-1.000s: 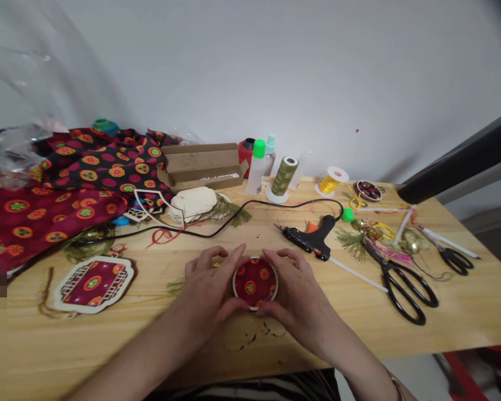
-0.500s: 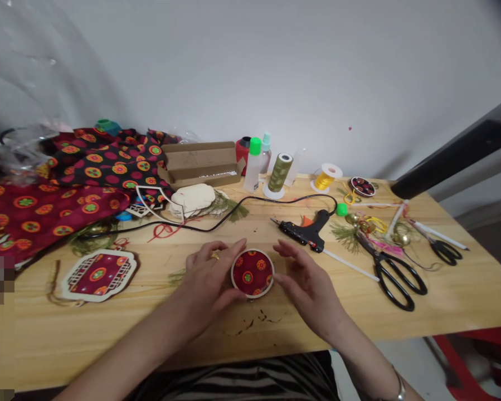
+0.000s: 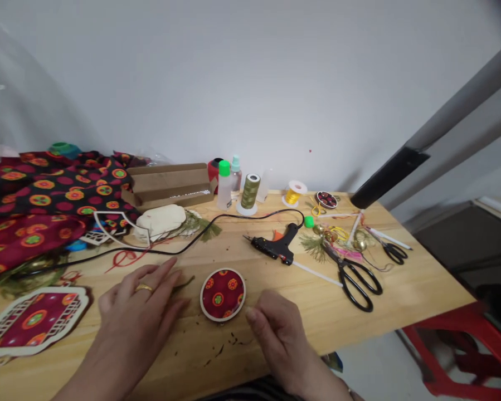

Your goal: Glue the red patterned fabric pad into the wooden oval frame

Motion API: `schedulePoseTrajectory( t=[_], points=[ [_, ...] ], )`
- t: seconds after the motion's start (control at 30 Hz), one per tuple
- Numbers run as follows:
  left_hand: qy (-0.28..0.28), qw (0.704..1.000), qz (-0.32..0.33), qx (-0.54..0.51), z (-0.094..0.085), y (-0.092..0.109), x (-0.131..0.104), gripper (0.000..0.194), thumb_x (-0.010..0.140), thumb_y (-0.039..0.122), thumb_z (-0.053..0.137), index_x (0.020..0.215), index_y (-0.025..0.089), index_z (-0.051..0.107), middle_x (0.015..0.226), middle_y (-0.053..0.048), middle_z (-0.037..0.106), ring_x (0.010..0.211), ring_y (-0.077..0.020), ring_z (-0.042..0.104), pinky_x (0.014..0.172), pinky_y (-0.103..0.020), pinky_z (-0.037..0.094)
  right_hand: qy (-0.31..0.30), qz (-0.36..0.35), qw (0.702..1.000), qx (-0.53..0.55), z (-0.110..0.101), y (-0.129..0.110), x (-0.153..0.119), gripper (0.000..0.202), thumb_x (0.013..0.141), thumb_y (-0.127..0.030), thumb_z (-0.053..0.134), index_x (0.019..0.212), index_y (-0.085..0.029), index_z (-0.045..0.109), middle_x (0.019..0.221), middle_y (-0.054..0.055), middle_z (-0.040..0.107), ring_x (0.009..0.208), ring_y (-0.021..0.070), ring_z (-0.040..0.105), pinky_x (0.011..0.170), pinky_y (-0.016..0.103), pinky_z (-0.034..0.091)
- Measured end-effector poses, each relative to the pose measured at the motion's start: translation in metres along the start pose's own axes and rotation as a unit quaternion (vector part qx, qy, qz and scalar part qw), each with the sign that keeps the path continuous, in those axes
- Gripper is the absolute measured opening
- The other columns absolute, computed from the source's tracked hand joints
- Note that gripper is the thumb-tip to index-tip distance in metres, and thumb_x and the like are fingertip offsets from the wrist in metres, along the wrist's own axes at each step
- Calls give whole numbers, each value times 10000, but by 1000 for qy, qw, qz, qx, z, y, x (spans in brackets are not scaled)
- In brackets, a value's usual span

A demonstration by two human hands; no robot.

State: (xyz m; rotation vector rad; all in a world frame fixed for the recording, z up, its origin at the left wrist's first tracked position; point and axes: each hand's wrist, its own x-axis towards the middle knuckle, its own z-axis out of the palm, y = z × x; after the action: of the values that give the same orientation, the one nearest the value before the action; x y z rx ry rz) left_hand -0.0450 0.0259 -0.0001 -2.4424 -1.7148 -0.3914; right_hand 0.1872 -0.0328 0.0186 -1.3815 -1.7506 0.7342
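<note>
A round disc of dark red patterned fabric in a pale rim lies on the wooden table, with neither hand touching it. Left of it, my left hand rests low over the table with its fingers stretched out, beside a green sprig. My right hand is closed just right of the disc, fingers curled in; nothing shows in it. Dark bits lie in front of the disc. Behind my right hand is a black glue gun with a white stick in its back.
Scissors lie on the right near bells and threads. Spools, bottles and a cardboard box stand along the wall. Patterned fabric is heaped at the left, behind a framed fabric piece. A black cable crosses the table.
Both hands have come away from the disc; the left moved leftward and the right closed. The view has turned to the right, showing more of the red stool.
</note>
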Motion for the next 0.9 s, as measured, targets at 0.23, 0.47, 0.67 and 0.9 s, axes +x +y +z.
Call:
schedulePoseTrajectory(
  t=[0.23,0.47,0.67,0.9],
  points=[
    [1,1000,-27,-6,5,-2,6,263,861,222,439,797,235,694,1215,-98,654,1069,-357,533,780,-520,364,8,-20,999,-37,-2,5,2,361,918,-262,451,578,-190,352,564,-47,366,541,97,359,537,232,279],
    [4,975,-35,-221,-23,1,4,158,849,316,481,805,243,615,1262,-93,602,1136,-308,512,917,-503,399,1,-24,999,-36,-5,-4,3,351,899,-240,472,555,-194,420,550,-33,403,534,111,394,525,237,317],
    [-83,872,-127,-466,-50,24,5,163,834,377,518,791,253,615,1186,-45,650,1092,-235,586,938,-373,440,21,27,990,134,1,-19,20,110,837,-219,583,845,-212,693,803,40,628,769,166,587,683,268,460],
    [-186,773,-167,-583,-58,43,6,154,808,319,567,704,221,627,932,-26,726,924,-219,643,849,-308,463,-18,93,951,295,4,-31,36,109,752,-186,653,832,-222,717,871,37,626,838,182,604,737,304,485]
  ],
)
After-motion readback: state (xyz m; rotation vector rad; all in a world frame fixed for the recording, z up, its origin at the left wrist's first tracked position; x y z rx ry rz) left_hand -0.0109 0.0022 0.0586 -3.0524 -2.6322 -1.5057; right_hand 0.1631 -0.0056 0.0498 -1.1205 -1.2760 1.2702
